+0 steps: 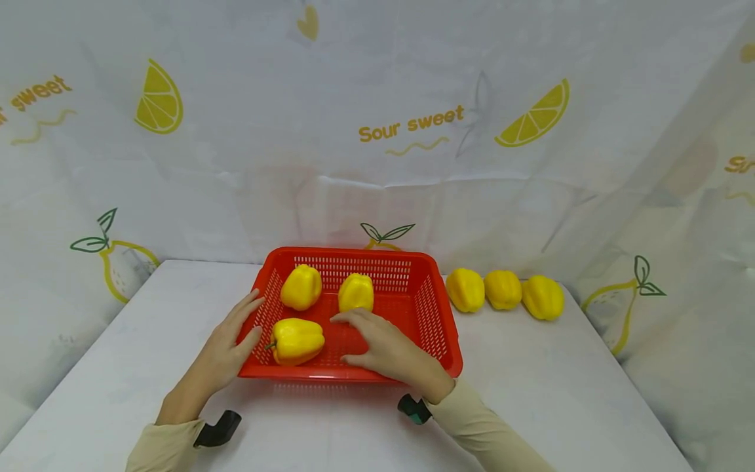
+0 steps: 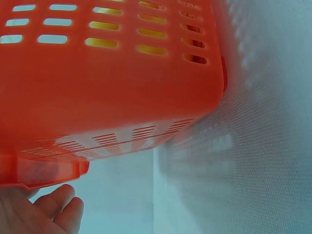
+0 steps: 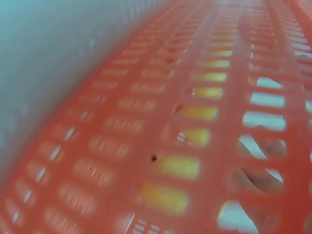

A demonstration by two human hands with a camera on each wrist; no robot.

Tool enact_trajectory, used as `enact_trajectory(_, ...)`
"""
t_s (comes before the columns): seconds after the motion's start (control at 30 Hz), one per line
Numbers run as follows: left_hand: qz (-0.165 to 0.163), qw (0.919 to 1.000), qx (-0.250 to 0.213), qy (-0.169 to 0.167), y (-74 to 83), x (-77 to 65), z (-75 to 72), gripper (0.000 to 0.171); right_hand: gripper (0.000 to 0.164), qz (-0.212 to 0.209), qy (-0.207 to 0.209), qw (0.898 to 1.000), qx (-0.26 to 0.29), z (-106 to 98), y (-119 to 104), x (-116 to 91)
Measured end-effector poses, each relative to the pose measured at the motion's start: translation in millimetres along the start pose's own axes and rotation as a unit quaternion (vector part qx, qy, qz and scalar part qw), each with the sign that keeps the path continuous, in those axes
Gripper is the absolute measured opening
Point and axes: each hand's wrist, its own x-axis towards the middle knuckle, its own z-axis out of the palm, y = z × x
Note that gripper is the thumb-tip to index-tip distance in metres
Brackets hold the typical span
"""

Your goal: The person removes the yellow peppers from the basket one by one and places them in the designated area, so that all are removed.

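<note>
A red plastic basket [image 1: 386,373] with slotted walls stands on the table, three yellow bell peppers inside. One pepper [image 1: 301,288] lies at the back left, another [image 1: 356,292] at the back middle, and a third [image 1: 297,341], stem to the left, at the front left. My left hand [image 1: 223,351] is at the basket's left rim, fingers extended along the outside; in the left wrist view its fingertips [image 2: 68,214] show beside the rim. Over the basket's middle reaches my right hand [image 1: 386,344], fingers loosely bent and apart, partly covering the back middle pepper. Nothing shows between its fingers and thumb.
Right of the basket, three more yellow bell peppers [image 1: 503,290] lie in a row near the table's back edge. A white curtain [image 1: 236,164] with lemon prints hangs behind the white table [image 1: 531,393]. The right wrist view is filled by the basket's slotted wall [image 3: 122,146].
</note>
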Motion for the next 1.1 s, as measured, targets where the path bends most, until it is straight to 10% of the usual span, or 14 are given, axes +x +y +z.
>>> enact_trajectory(1.1,0.001,1.0,0.005,0.0,2.3,-0.6,-1.7,0.052,0.064,-0.051,-0.006,0.992,-0.115,22,-30,34)
